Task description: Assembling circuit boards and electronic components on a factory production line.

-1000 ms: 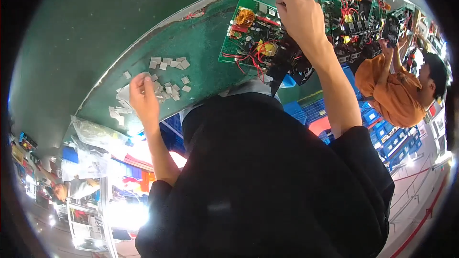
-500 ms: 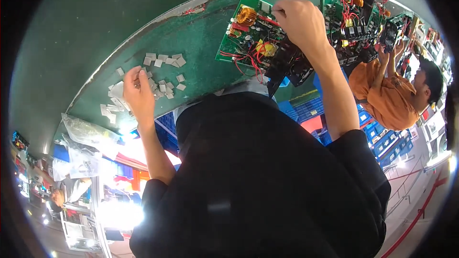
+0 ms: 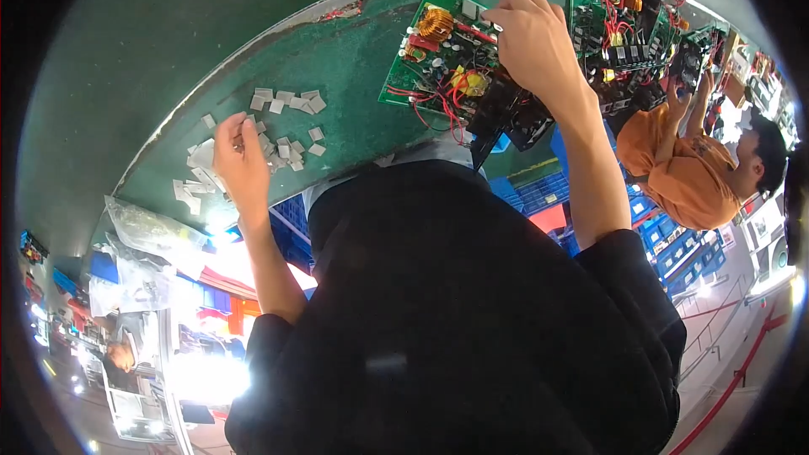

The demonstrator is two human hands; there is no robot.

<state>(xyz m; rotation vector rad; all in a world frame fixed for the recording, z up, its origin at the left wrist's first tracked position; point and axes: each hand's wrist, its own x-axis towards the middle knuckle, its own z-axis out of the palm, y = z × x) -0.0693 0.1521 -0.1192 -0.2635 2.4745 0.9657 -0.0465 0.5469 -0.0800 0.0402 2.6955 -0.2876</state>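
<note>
My right hand [image 3: 537, 46] is closed in a pinch above the far edge of a green circuit board [image 3: 398, 94]. A small pale spot shows at its fingertips, too small to name. The board carries a copper-wound coil [image 3: 435, 24], a yellow-wrapped transformer [image 3: 466, 82], red wires and black parts along its right side. My left hand [image 3: 243, 164] hovers at the loose pile of small grey flat pieces [image 3: 286, 150], fingers curled with thumb and forefinger close together. Whatever lies between them, if anything, is hidden. More grey pieces [image 3: 192, 192] lie to its left.
A second circuit board assembly [image 3: 619, 38] stands to the right on the green bench [image 3: 354, 76]. Beyond it a person in an orange shirt [image 3: 678, 164] handles a black part. Clear plastic bags [image 3: 152, 227] hang at the bench's left edge. Blue bins [image 3: 539, 192] stand below.
My right hand has shifted slightly right at the board's far edge, its fingertips now turned more toward the board. My left hand has barely moved.
</note>
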